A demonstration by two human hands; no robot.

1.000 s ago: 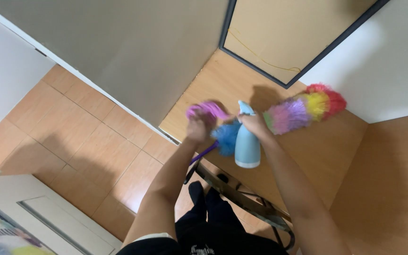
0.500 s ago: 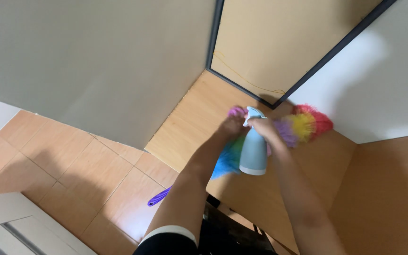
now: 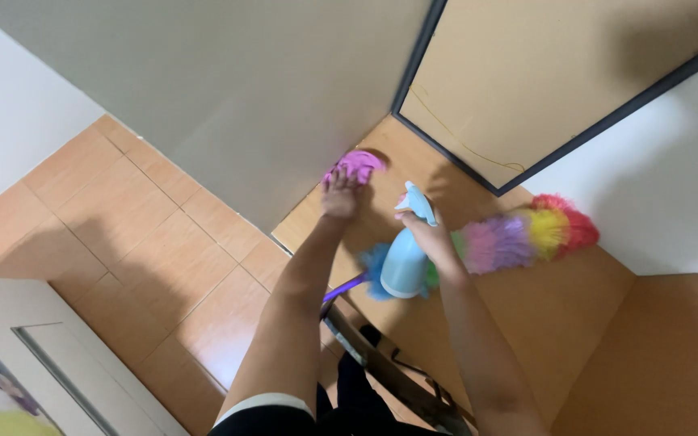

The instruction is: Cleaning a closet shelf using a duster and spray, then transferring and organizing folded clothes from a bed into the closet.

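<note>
Wiping step: left hand [image 3: 339,196] fingers pressed flat on purple cloth [image 3: 355,165], on the wooden shelf top [image 3: 527,315]. Right hand [image 3: 432,236] grips blue spray bottle [image 3: 405,260] and rainbow duster [image 3: 527,236]. Next move likely needs steady cloth pressure.

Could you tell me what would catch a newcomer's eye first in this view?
The rainbow duster stands out most, lying on the wooden surface at right behind the right hand, which grips a pale blue spray bottle. Next is the pink cloth, pressed to the wood near the wall corner under the left hand.
</note>
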